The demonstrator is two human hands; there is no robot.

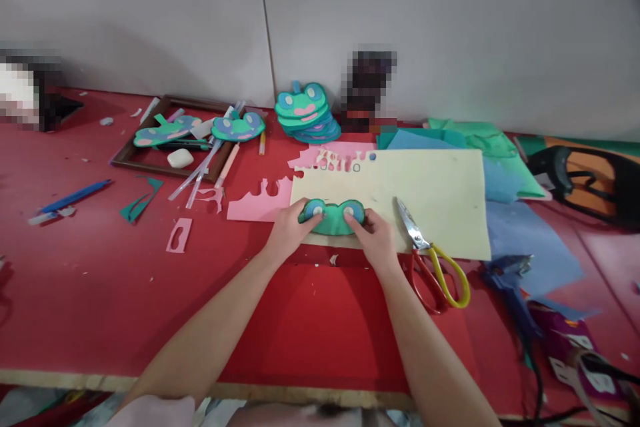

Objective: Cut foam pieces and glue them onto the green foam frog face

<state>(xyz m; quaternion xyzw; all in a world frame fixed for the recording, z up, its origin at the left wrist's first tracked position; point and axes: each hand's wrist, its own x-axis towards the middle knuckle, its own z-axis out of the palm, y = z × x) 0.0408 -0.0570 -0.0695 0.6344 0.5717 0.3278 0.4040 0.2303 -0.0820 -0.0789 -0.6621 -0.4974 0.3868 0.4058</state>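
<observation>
A green frog-face cutout [334, 221] with blue eyes and pale pupils is held level over the lower left part of a cream sheet [430, 193]. My left hand [293, 230] pinches its left end, thumb on the left eye. At the other end my right hand [374, 233] grips it, thumb on the right eye. The fingers behind the cutout are mostly hidden. Scissors [423, 253] with one red and one yellow handle lie partly on the sheet, just right of my right hand. Pink paper [263, 203] with cut-out edges lies left of the sheet.
Finished frog faces [303, 110] are stacked by the wall. A brown frame [190, 172] holds more faces, an eraser and glue sticks. Blue pens [75, 197] lie at left. Green and blue felt [500, 153], a blue glue gun [513, 283] and a purple box [570, 340] are at right.
</observation>
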